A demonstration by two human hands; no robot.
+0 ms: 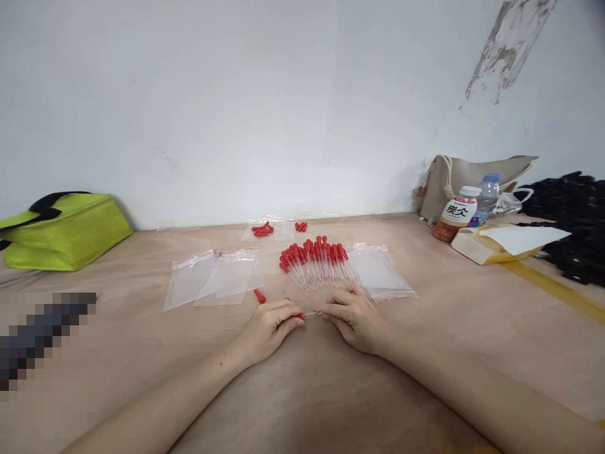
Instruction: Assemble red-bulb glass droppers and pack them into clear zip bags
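Observation:
Between my hands lies a dropper: my left hand (275, 328) pinches its red rubber bulb (299, 315), and my right hand (352, 320) pinches the thin clear glass tube (312, 314). Whether the bulb sits fully on the tube is hidden by my fingers. Just beyond, a fanned pile of red-bulbed droppers (314, 258) rests on the table, tips toward me. One loose red bulb (259, 296) lies beside my left hand. Farther back are more red bulbs (263, 229) and several bare glass tubes (284, 231) on clear plastic.
Clear zip bags (227, 277) lie left of the pile, and a stack of zip bags (380, 271) lies right. A lime-green bag (70, 230) stands far left. At right are a brown drink bottle (456, 217), a water bottle (489, 189), a beige bag (472, 173), an envelope (501, 244) and black items (571, 221).

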